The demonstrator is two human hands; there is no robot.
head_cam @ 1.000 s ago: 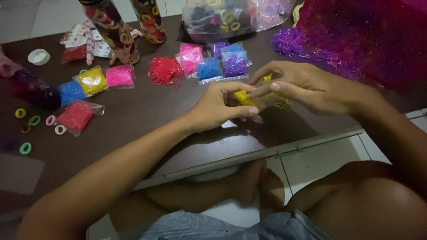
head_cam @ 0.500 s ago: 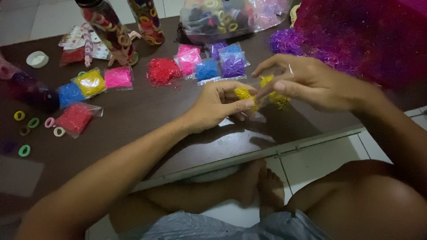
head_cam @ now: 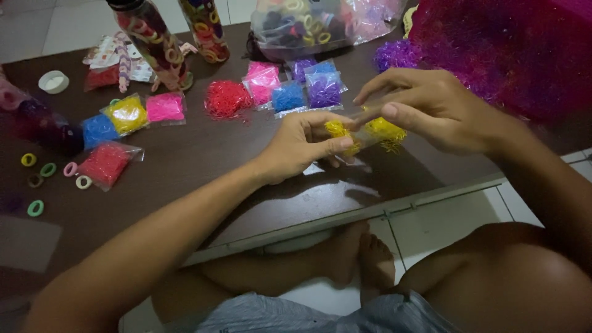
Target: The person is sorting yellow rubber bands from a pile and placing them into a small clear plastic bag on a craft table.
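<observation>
My left hand (head_cam: pixel 302 148) pinches a small clear bag of tiny yellow rubber bands (head_cam: pixel 340 131) between thumb and fingers, just above the dark brown table (head_cam: pixel 203 154). My right hand (head_cam: pixel 431 108) holds the bag's other end, with a clump of yellow bands (head_cam: pixel 385 131) under its thumb. Both hands meet near the table's front edge.
Small bags of bands lie behind: purple (head_cam: pixel 325 91), blue (head_cam: pixel 288 97), pink (head_cam: pixel 263 80), a loose red pile (head_cam: pixel 226 98), and at left pink (head_cam: pixel 164 106), yellow (head_cam: pixel 126 113), blue (head_cam: pixel 97 129), red (head_cam: pixel 105 163). Hair rings (head_cam: pixel 73 169), two tall bottles (head_cam: pixel 154 40), a big clear bag (head_cam: pixel 308 24) and magenta fluff (head_cam: pixel 512 49) surround them.
My right hand has lifted a little and shifted right, pulling the yellow bands and bag out from my left hand. My left hand has stayed almost in place.
</observation>
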